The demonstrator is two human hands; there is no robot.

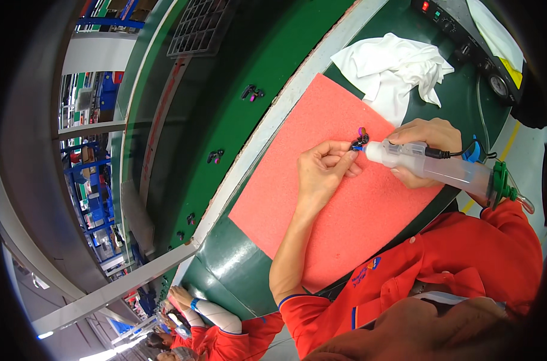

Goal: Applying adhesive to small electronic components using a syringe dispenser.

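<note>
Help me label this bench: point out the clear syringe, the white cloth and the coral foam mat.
Clear syringe point(457, 172), head view: translucent barrel, toward the green end.
White cloth point(393, 65), head view: its crumpled middle.
Coral foam mat point(356, 213), head view: bare patch near its centre.

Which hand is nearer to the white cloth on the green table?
Right. The right hand, gripping the syringe, is close to the near end of the white cloth; the left hand, pinching a dark part over the pink sheet, is farther away.
</note>
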